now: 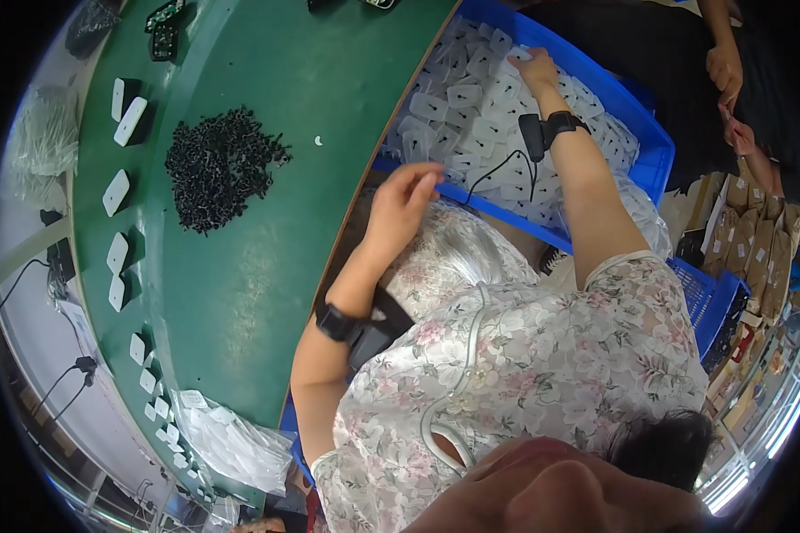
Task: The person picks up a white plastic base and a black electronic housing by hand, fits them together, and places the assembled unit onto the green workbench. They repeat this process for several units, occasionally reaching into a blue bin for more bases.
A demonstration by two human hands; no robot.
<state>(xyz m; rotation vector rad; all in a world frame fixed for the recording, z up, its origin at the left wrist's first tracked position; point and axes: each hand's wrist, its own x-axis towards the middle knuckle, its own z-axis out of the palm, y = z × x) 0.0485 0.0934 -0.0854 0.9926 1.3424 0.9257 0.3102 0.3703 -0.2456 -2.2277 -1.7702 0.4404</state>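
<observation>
A: Head view, only one up. Where's the right hand?
B: Right hand (535,73) is at the far side of the blue bin (660,169), down on the translucent plastic pieces (428,107). Fingers partly bent, thumb out to the side. Can't tell if it has hold of one; fingertips too small and partly hidden.
A: Left?
B: Left hand (400,209) is at the bin's near edge, by the table side. Fingers curled loosely, thumb close to the index finger, tips toward the pieces. Can't tell whether anything clear is pinched there.
A: Pieces?
B: All in the bin, spread in overlapping layers, many with a small black part on them. Bin sits against the table edge, in front of the person.
A: Wrists?
B: Black strap on each: left strap (332,322), right strap (564,125). Black module (532,138) beside the right one, dark cable hanging over the pieces.
A: Table?
B: Green table (276,311). Heap of small black parts (218,169) on it, well apart from both hands. White rectangular units (116,193) in a loose row along the far left edge, clear plastic bag (240,449) toward the bottom.
A: Anyone else?
B: Co-worker's hand (725,71) upper right, beyond the bin.
</observation>
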